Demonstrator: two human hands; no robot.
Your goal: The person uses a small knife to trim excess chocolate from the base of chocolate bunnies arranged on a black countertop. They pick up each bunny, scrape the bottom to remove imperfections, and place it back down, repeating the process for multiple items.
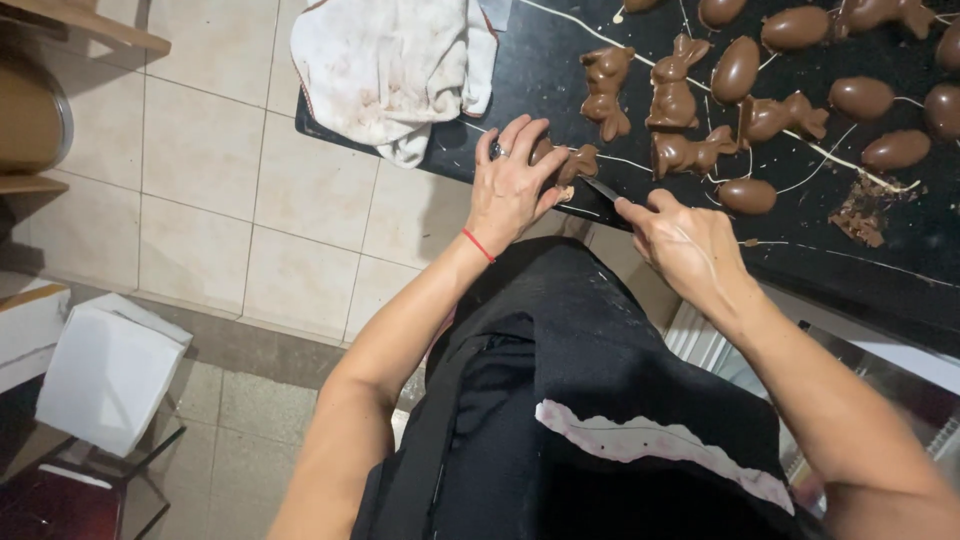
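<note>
Smooth, satin chocolate rabbits (673, 85) and eggs (862, 97) on a glossy black counter (545, 60) — beside crumpled, stained white cloth (390, 65).

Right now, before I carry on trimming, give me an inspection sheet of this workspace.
Surface: black worktop, streaked with thin pale drizzle lines.
Job's things: chocolate rabbit under the left hand; knife in the right hand, blade at the rabbit.
Clutter: finished rabbits and chocolate eggs spread over the worktop; trimmings pile; stained white cloth over the edge.
Grippers: left pressing the rabbit down, right closed round the knife.
Cables: nothing seen.
Surroundings: beige tiled floor, white box, wooden shelf.
</note>
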